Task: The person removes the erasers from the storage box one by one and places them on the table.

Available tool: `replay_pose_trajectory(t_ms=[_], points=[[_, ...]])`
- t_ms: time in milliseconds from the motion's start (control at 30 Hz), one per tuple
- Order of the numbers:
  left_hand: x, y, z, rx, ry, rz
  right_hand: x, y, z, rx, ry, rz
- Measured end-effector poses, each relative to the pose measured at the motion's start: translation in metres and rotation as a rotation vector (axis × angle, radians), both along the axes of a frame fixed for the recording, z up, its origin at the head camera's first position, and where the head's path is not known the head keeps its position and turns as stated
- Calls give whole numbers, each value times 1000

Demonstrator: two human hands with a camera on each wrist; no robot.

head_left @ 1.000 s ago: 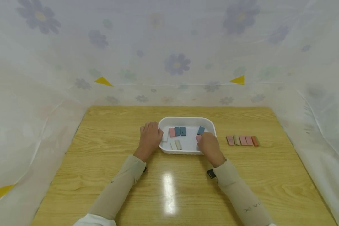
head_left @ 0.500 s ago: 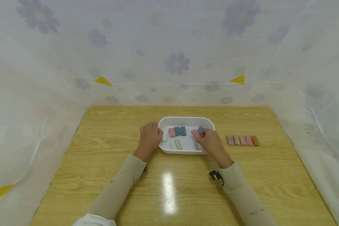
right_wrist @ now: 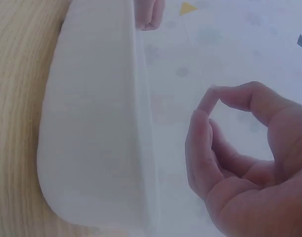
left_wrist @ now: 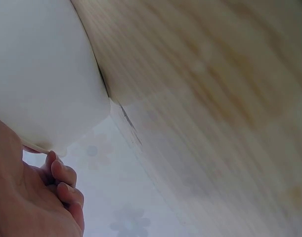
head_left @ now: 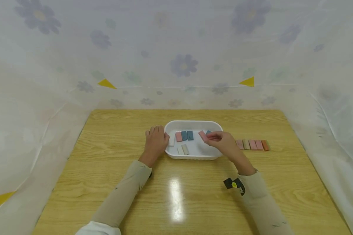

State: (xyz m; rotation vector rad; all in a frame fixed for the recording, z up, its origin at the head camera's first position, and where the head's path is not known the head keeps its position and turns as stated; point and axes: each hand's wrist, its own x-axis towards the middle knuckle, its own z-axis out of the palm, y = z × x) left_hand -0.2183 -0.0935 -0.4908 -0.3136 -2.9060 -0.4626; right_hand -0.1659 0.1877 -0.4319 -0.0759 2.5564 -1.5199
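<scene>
the right hand [head_left: 223,143] pinches a pink block [head_left: 202,136] between thumb and fingertips, clamped and tilted, over the right part of a white plastic tray [head_left: 198,150]. a blue block [head_left: 208,132] shows partly behind those fingers. the left hand [head_left: 156,141] is clamped on the tray's left rim, fingers curled at the edge in the left wrist view. inside the tray lie a white piece [head_left: 172,141], another pink block [head_left: 179,136] touching a pair of blue blocks [head_left: 184,135], and two cream blocks [head_left: 185,149] near the front wall. right of the tray, a row of blocks [head_left: 253,144], pink, cream and orange, lies on the wood-grain table [head_left: 76,182]. dark marks [head_left: 278,225] on the right sleeve and a yellow label [head_left: 234,185] on the black wrist strap [head_left: 227,183] are too small to read.
</scene>
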Motion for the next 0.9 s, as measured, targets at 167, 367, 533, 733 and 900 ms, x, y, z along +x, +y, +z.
replay_pose_trajectory(t_ms=[167, 367, 533, 733, 900], points=[[-1, 0, 0, -2, -2, -1, 5, 16, 9, 56, 35, -80], [-1, -1, -1, -4, 10, -7, 10, 43, 11, 133, 24, -190], [-1, -1, -2, -1, 9, -11, 18, 65, 9, 164, 9, -261], [0, -1, -1, 11, -1, -12, 24, 81, -5, 291, 81, -324], [1, 0, 0, 12, -7, -11, 27, 80, -27, 386, 176, -349]])
